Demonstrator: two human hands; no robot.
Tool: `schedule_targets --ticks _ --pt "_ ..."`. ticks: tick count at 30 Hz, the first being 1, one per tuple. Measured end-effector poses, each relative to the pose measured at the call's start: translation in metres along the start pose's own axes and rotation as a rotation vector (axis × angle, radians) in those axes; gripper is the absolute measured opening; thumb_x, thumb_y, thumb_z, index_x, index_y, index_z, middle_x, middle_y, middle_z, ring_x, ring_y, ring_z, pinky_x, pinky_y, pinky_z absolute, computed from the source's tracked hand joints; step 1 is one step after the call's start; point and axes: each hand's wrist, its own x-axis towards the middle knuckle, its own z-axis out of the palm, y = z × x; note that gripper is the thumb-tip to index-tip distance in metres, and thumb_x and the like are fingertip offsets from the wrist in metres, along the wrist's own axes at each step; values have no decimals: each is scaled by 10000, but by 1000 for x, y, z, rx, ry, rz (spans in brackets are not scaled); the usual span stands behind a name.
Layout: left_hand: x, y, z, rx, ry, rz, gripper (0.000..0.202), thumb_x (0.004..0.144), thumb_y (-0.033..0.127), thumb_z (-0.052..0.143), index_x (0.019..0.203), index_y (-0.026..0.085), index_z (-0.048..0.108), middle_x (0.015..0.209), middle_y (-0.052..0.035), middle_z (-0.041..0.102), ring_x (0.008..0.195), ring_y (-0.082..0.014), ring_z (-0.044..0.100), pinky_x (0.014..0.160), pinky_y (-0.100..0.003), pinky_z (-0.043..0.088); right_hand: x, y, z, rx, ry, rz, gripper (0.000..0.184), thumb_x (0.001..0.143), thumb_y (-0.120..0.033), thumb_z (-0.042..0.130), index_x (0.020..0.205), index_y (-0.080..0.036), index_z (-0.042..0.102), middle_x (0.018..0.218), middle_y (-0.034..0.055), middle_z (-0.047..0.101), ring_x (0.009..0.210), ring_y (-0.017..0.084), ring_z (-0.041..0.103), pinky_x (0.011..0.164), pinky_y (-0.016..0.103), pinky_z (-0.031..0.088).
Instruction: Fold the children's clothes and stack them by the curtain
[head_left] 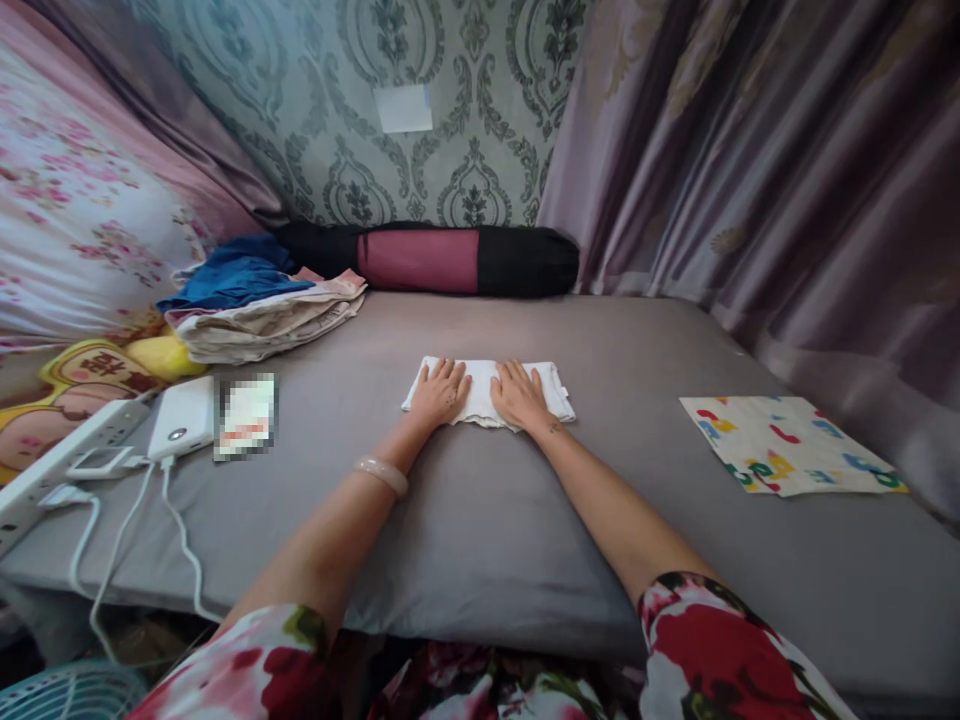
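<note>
The folded rectangular white cloth (482, 388) lies directly beneath the left hand (444, 394) and right hand (519, 394), long axis left-to-right, both pressed flat, fingers extended, equally near.

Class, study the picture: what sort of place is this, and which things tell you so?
Most likely a bedroom: a grey sheet covers a broad, bed-like surface, mauve curtains hang beside it, and a pile of clothes lies on it.
</note>
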Motion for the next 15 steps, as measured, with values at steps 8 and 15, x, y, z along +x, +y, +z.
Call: schedule_targets --ticks 8,15 --pt "1 0 -3 16 -41 -7 520 997 417 216 1416 170 404 1508 -138 389 1421 -282 299 1157 -513 200 2 -1 -2 6 -52 19 505 993 -338 263 1430 -133 409 1506 130 389 1411 256 281 1154 504 141" --pt "1 -7 -10 12 -8 17 473 996 417 253 1377 201 430 1478 -133 428 1404 -270 324 1146 -537 213 0 13 -19 13 -108 25 544 996 -337 233 1464 -85 349 1546 145 307 1445 262 208 1166 512 117"
